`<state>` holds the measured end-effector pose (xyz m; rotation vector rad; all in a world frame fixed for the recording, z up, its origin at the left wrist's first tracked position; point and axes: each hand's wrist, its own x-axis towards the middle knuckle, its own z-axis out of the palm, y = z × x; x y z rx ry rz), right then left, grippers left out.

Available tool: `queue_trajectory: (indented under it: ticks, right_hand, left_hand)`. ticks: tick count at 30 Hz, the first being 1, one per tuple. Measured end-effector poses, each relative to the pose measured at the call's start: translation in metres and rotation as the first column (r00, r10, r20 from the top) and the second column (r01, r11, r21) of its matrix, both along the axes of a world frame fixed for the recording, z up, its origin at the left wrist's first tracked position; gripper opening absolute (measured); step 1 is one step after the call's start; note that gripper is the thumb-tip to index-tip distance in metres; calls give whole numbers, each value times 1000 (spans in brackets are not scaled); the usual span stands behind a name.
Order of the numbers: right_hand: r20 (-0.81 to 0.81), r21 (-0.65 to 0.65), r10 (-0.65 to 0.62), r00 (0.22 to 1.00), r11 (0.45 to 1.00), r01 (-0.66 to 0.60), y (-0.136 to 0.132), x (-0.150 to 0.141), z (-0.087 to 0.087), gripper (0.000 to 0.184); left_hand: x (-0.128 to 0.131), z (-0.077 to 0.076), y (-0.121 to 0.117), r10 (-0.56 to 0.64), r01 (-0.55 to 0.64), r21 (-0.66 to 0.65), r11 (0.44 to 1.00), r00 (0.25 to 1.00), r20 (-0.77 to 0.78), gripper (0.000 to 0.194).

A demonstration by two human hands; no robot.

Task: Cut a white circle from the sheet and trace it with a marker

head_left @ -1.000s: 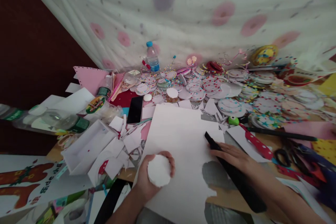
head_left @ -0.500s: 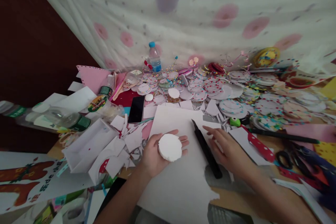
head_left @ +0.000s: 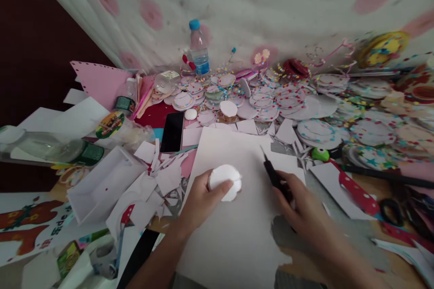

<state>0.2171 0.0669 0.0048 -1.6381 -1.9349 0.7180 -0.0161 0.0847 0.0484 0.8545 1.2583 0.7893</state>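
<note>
A round white disc (head_left: 224, 176) with a rough edge is in my left hand (head_left: 200, 196), thumb across its face and the fingers underneath. My right hand (head_left: 298, 194) is wrapped round the black handle of a craft knife (head_left: 273, 174), its thin blade pointing up and away from me. Both hands are over a large white sheet of paper (head_left: 237, 235) with a ragged cut edge at the lower right. The disc and the blade are apart.
Heaps of dotted white paper discs (head_left: 261, 99) fill the back. A black phone (head_left: 172, 132) and paper scraps (head_left: 169, 176) lie left, beside an open white box (head_left: 105, 185). A water bottle (head_left: 199, 49) stands behind. Black scissors (head_left: 391, 212) rest at right.
My right hand has taken hold of the craft knife, which lay on the paper before. My left thumb has closed over the disc that sat on the open palm. The view has shifted.
</note>
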Motion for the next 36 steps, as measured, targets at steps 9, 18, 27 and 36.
queue_trajectory:
  ticks: [9,18,27,36]
  right_hand:
    - [-316,-303,-105,943,953,5,-9,-13,23,24]
    - [-182,-210,311,933,914,-346,-18,-34,52,20]
    - [16,-164,428,904,893,-420,-23,-44,56,16]
    - [94,-99,434,896,900,-425,-22,-41,53,14]
  left_hand:
    - [10,4,-10,-52,117,170,979,936,-347,31]
    - [16,1,-21,22,361,438,823,750,-661,21]
    - [18,-3,-29,121,365,527,768,725,-678,31]
    - [18,-1,-32,131,350,496,795,699,-703,25]
